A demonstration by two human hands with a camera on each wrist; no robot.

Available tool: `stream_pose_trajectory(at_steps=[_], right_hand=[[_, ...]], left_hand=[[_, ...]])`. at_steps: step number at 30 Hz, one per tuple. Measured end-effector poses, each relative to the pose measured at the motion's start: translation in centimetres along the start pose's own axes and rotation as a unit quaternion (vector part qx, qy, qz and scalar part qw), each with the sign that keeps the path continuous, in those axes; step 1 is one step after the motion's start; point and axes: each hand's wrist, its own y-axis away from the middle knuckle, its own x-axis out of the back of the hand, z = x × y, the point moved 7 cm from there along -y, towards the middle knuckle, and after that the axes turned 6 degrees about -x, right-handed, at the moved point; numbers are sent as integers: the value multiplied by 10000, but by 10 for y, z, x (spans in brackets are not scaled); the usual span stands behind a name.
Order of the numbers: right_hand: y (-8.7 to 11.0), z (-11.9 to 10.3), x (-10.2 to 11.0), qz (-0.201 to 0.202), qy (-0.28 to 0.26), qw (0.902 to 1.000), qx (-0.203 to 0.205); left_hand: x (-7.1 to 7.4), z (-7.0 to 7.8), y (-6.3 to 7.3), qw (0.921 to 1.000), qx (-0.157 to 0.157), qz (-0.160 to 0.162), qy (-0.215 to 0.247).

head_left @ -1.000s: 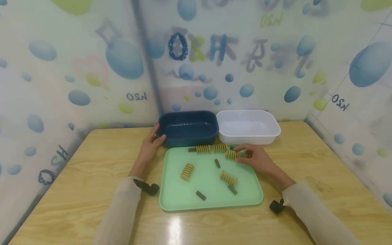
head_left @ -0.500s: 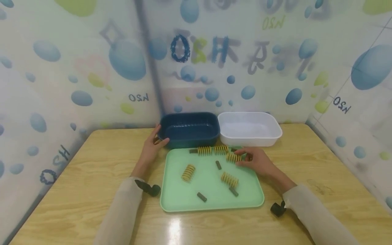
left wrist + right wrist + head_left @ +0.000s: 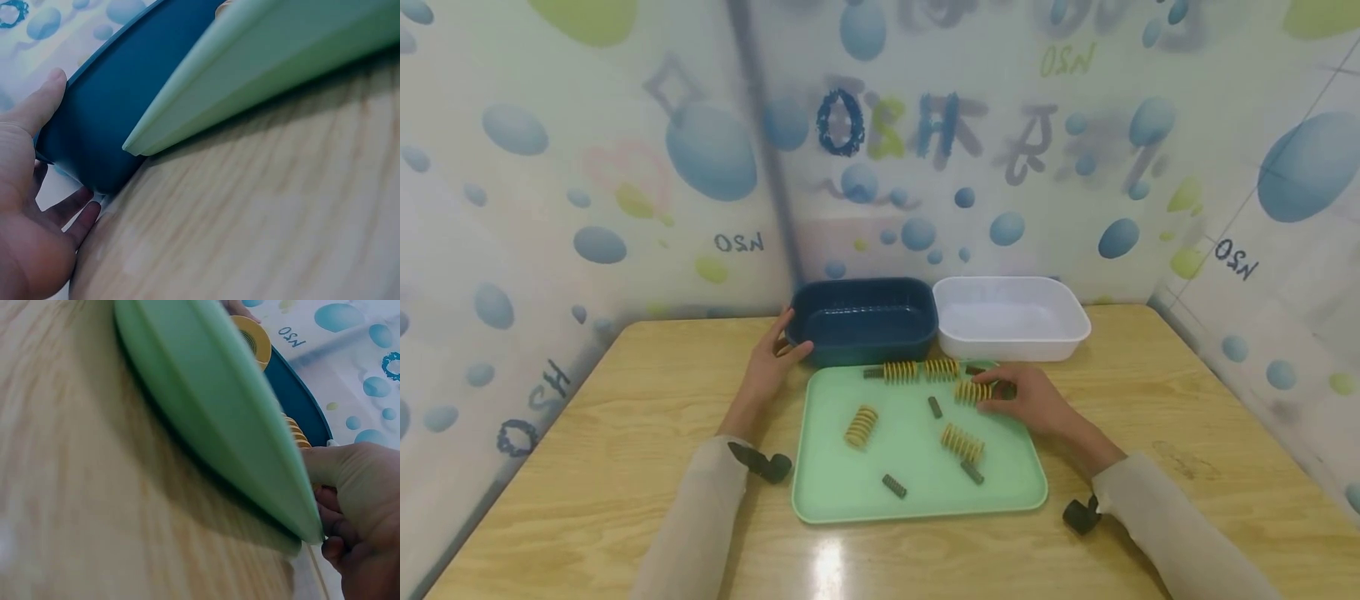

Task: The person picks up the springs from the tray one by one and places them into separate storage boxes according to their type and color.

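Note:
In the head view, my left hand (image 3: 767, 367) rests at the left end of the dark blue bin (image 3: 868, 354), thumb by its near wall and fingers along its side. The left wrist view shows the thumb touching this bin's wall. My right hand (image 3: 1033, 402) pinches a yellow coil spring (image 3: 973, 392) between thumb and fingertip, over the far right part of the light green tray (image 3: 850, 496). A dark spring (image 3: 975, 370) lies by the fingertips, partly covered. Two more yellow springs (image 3: 901, 372) and a dark spring (image 3: 873, 372) line the tray's far edge.
Beside the blue bin stands a white bin (image 3: 1011, 342). Loose on the tray lie two yellow springs (image 3: 861, 426) and several small dark springs (image 3: 894, 486). The wooden table (image 3: 625, 417) meets a patterned wall (image 3: 865, 167) behind the bins.
The head view has shifted slightly. The pinched yellow spring has come very slightly toward the near side with my right hand. My left hand stays at the blue bin.

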Motion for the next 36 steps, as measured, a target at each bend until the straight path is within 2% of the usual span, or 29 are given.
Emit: stream_pose_trajectory(at_steps=[5, 13, 20, 27, 32, 36], right_hand=[[0, 0, -1, -15, 68, 10000, 38], [0, -3, 2, 65, 30, 9998, 175], [-2, -9, 4, 59, -127, 9994, 312], [-9, -18, 7, -48, -285, 9986, 451], [-15, -23, 9, -60, -313, 9978, 582], [-18, -28, 10, -43, -349, 9975, 620]], left_hand=[[3, -17, -5, 9997, -143, -27, -204], [4, -18, -6, 9996, -216, -33, -178], [0, 7, 2, 9999, -82, -50, 93], [5, -17, -3, 10000, -40, 31, -63], [5, -20, -5, 9998, -161, 48, -128], [5, -21, -5, 9998, -133, 41, -144]])
